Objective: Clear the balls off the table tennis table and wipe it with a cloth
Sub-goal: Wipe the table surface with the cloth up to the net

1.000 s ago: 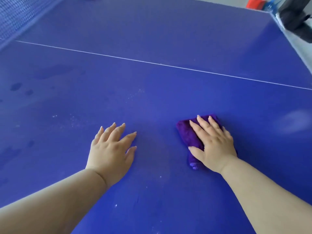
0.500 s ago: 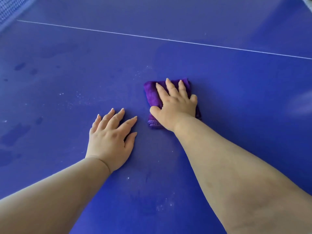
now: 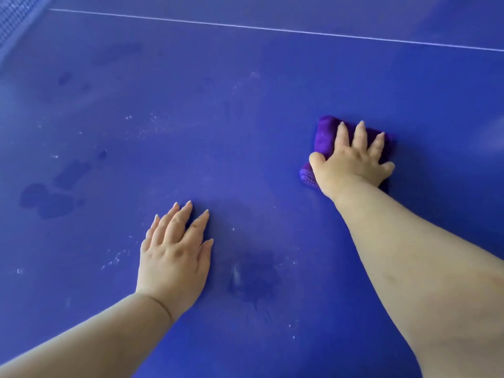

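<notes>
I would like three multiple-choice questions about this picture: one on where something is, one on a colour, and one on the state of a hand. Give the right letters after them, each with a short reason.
1. Where is the net?
A. at the upper left corner
B. at the lower right corner
C. between the two hands

2. What colour is the cloth?
A. white
B. purple
C. yellow

3. What is the left hand doing?
A. gripping a ball
B. pinching the cloth
C. resting flat on the table

Answers:
1 A: the mesh shows only in the upper left corner.
2 B: purple fabric shows around the right hand, which presses on it.
3 C: its fingers lie straight on the blue surface and hold nothing.
</notes>
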The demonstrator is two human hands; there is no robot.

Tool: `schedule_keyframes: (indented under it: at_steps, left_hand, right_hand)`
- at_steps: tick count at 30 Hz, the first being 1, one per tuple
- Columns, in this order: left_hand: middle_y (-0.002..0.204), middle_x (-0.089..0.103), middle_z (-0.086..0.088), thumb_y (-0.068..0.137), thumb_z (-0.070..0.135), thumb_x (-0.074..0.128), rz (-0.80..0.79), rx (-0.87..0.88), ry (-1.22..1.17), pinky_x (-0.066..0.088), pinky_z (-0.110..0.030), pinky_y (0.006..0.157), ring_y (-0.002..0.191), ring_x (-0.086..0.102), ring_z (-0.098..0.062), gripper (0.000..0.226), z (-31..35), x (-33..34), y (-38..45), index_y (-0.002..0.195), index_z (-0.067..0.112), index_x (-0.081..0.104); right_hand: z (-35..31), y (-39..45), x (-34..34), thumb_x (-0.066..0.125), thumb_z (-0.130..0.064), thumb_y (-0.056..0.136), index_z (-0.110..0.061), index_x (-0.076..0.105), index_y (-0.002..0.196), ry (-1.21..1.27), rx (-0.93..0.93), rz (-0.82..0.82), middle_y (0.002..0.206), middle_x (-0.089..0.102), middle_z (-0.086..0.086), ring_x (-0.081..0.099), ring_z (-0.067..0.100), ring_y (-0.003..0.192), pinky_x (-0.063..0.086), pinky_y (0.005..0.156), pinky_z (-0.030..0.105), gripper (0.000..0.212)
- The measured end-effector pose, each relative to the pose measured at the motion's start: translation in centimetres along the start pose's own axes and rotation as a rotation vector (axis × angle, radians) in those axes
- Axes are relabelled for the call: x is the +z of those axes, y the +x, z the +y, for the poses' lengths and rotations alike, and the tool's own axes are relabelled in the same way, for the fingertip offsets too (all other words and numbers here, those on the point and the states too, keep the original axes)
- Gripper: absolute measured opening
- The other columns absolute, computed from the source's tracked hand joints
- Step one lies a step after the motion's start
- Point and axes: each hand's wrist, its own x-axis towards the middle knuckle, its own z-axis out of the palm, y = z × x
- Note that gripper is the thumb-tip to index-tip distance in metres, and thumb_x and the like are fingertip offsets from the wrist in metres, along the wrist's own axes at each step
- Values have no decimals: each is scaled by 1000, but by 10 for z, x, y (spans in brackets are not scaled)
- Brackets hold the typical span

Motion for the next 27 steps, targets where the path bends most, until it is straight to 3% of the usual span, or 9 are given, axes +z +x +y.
schedule_keyframes:
  at_steps: [2, 6, 12, 16, 22, 24, 27]
  left_hand:
    - [142, 49, -10, 93, 39, 35, 17, 6, -13, 29, -53, 112, 136, 39, -32, 52, -1, 4, -3, 133, 15, 57]
    - [145, 46, -11, 92, 37, 35, 23, 7, -10, 24, -51, 115, 139, 35, -31, 51, 1, 5, -4, 135, 16, 54]
    - [144, 46, -13, 92, 35, 37, 38, 14, -5, 25, -52, 115, 137, 37, -34, 50, 0, 6, -4, 135, 15, 54]
    - [141, 48, -15, 91, 32, 42, 71, 36, -11, 25, -54, 113, 135, 39, -37, 48, 0, 9, -1, 132, 13, 56]
    - [142, 47, -14, 90, 31, 42, 68, 28, -35, 23, -53, 114, 136, 38, -36, 47, -1, 8, -2, 132, 15, 55]
    - [143, 47, -13, 90, 32, 43, 58, 13, -41, 23, -52, 115, 137, 37, -34, 47, -1, 8, -2, 133, 16, 54]
    - [143, 46, -13, 90, 32, 43, 25, 10, -28, 22, -52, 116, 137, 36, -34, 48, 0, 6, -3, 135, 17, 53]
  right_hand:
    - [-20, -13, 4, 32, -61, 83, -37, 5, 153, 3, -33, -15, 163, -5, -4, -7, 33, 148, 21, 106, 64, 78]
    - [-16, -84, 21, 32, -61, 82, -40, 4, 151, -86, -310, -34, 163, -5, -6, -7, 30, 149, 19, 107, 62, 78]
    - [68, -150, 30, 40, -58, 75, -35, 31, 149, -174, -579, -45, 160, 20, -5, 16, 28, 148, 21, 108, 68, 77]
    - [65, -104, 20, 38, -59, 75, -37, 24, 149, -138, -374, -3, 161, 14, -8, 9, 26, 149, 17, 111, 67, 79]
    - [-13, -38, 17, 36, -61, 82, -30, 7, 153, -51, -38, 18, 163, -3, -1, -5, 33, 148, 10, 110, 69, 83]
    - [-21, -50, 20, 34, -61, 83, -29, 5, 154, -54, -55, 5, 163, -5, 1, -7, 34, 148, 12, 109, 69, 83]
    - [-11, -102, 27, 35, -62, 83, -31, 2, 153, -102, -224, 0, 163, -7, -1, -8, 32, 148, 18, 108, 66, 84]
